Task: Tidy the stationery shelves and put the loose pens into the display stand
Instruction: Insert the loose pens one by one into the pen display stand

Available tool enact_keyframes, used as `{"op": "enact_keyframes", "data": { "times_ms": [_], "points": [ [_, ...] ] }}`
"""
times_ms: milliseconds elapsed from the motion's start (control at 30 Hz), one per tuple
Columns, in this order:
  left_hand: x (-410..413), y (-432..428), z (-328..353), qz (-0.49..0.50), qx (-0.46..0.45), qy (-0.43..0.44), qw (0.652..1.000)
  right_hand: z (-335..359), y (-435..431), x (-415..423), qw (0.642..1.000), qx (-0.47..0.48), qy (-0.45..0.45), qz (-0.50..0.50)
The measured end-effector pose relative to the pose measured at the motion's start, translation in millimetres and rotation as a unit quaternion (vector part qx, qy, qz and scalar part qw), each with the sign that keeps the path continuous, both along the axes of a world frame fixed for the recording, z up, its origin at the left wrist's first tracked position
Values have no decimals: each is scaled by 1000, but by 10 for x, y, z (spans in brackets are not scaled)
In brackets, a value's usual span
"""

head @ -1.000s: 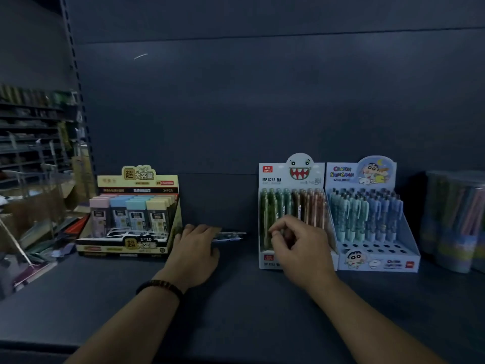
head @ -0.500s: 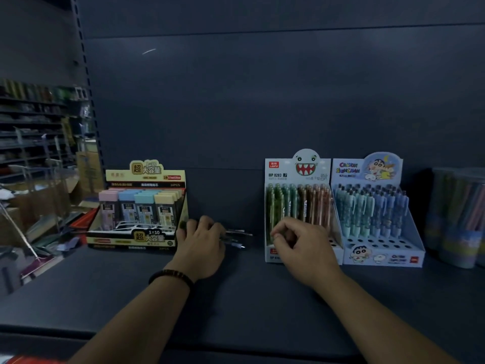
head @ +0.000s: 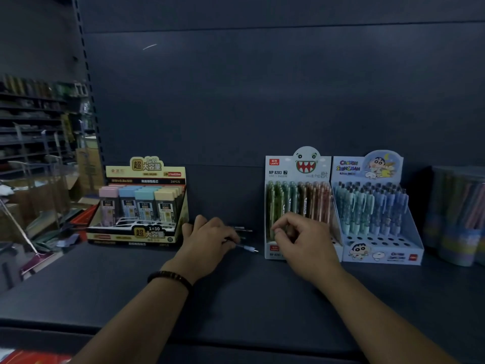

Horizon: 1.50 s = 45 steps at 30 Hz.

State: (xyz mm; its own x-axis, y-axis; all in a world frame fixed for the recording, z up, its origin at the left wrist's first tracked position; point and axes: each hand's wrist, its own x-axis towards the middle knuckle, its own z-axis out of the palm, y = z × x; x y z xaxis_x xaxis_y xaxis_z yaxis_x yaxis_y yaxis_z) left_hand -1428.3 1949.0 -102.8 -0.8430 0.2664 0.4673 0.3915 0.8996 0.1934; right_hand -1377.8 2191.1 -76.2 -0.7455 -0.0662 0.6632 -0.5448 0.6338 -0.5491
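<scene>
Several loose pens (head: 245, 229) lie on the dark shelf between a yellow box and the white monster-face display stand (head: 296, 169). My left hand (head: 208, 240) lies over them with curled fingers gripping one pen (head: 248, 248), whose white tip pokes out to the right. My right hand (head: 301, 237) is at the front left of the monster stand, thumb and fingers pinched together over its green pens; what they hold is too small to see. The stand's rows hold green, brown and pink pens.
A blue cartoon display stand (head: 378, 245) with blue pens and several empty holes stands right of the monster stand. A yellow box of lead cases (head: 141, 206) is at the left. Clear tubs of pens (head: 458, 216) stand far right. The shelf edge (head: 236, 334) runs near me.
My left hand has drawn back slightly and curled round one pen, pulling its tip forward. My right hand stays at the stand's front, fingers still pinched. The view has shifted a little.
</scene>
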Motion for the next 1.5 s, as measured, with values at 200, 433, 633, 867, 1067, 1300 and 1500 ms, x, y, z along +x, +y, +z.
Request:
{"op": "enact_keyframes", "data": {
  "times_ms": [200, 433, 633, 867, 1067, 1300, 1500],
  "points": [
    [16, -18, 11, -42, 40, 49, 997, -2, 8, -22, 1000, -15, -9, 0],
    [154, 147, 120, -116, 64, 147, 980, -7, -19, -27, 997, -58, -37, 19],
    [140, 165, 138, -123, 79, 177, 973, 49, -41, 11, 982, -158, -62, 85],
    [206, 333, 187, -107, 95, 133, 981, 105, 35, 50, 938, -313, -85, 118],
    [459, 963, 419, -93, 159, 138, 973, 331, 420, 311, 913, -386, -87, 101],
    [624, 1928, 501, -147, 132, 157, 968, 537, 1337, 309, 938, -346, -4, 25],
    [557, 2344, 340, -172, 19, 143, 974, 547, 2009, 135, 965, -248, 66, -54]
  ]
}}
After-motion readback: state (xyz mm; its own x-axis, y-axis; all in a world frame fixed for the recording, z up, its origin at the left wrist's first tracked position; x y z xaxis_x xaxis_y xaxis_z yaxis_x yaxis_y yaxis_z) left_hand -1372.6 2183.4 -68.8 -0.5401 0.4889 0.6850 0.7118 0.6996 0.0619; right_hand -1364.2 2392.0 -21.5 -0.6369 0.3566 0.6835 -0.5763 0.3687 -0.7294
